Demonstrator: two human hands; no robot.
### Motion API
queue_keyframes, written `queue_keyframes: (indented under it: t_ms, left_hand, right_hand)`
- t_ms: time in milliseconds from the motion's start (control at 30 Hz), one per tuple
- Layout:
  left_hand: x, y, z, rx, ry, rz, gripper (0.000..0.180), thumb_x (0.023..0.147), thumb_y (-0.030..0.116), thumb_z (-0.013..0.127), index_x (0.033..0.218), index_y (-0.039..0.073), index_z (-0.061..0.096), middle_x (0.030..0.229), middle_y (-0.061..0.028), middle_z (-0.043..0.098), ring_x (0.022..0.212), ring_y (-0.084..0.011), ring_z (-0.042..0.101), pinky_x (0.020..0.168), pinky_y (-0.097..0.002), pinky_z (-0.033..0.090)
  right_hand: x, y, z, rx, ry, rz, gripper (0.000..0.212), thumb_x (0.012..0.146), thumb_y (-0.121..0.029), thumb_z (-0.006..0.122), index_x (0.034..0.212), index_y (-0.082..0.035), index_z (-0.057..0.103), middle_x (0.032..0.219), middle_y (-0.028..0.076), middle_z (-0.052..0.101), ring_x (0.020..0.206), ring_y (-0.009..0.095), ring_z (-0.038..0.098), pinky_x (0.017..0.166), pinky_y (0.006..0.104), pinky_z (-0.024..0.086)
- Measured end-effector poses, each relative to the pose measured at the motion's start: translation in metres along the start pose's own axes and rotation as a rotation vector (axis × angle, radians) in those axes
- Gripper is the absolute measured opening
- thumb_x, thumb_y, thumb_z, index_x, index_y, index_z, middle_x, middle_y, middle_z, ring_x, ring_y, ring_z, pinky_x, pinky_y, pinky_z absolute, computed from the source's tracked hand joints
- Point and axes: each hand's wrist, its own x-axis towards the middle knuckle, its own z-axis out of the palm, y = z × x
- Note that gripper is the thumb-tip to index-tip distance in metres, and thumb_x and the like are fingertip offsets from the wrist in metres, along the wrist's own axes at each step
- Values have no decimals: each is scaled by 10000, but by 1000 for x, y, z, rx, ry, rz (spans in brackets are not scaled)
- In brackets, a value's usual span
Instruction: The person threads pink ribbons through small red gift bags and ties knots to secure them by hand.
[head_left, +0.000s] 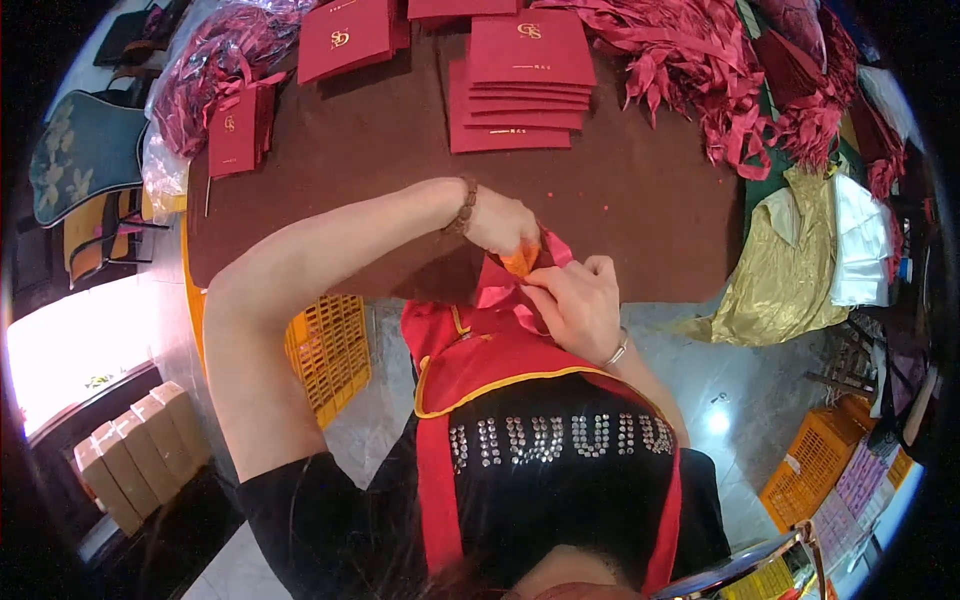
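Over the near edge of the table, my two hands meet around a glossy red ribbon (494, 287). My left hand (500, 222), with a beaded bracelet at the wrist, is bent downward and closed. Something orange (521, 260) shows at its fingertips, perhaps finger covers. My right hand (582, 307) pinches the ribbon with thumb and forefinger, just right of the left fingers. Part of a darker red edge shows between the hands; the fingers hide what it belongs to. Below them hangs my red apron (480, 365) with yellow trim.
On the brown-covered table (340, 240) lie a fanned stack of red paper bags (530, 60), more red bags (345, 40) and a small upright pile (235, 130). Red ribbon bundles (700, 60) heap at back right. Gold wrapping (780, 265) hangs right; an orange crate (330, 350) stands below.
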Motion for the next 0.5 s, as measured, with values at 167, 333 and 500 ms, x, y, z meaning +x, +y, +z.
queue_keyframes:
  t_ms: [167,333,500]
  left_hand:
    - [6,-27,15,-95,296,386,136,783,141,606,851,30,646,996,-123,592,929,-251,558,819,-339,435]
    - [-6,-31,8,-430,719,299,156,841,161,589,885,20,640,927,-86,621,835,-171,564,782,-280,438]
    - [-9,-17,20,-996,636,75,155,861,137,546,930,25,627,824,-92,643,585,-91,519,553,-207,410]
  right_hand:
    - [4,9,-2,46,-57,84,85,733,-149,679,788,-130,617,649,15,579,566,191,508,657,313,346]
    - [7,12,-2,132,-118,54,66,746,-150,666,790,-124,623,660,19,588,603,168,542,662,315,348]
    - [4,9,2,34,-28,19,71,741,-137,671,793,-122,625,665,9,587,602,166,535,655,325,347]
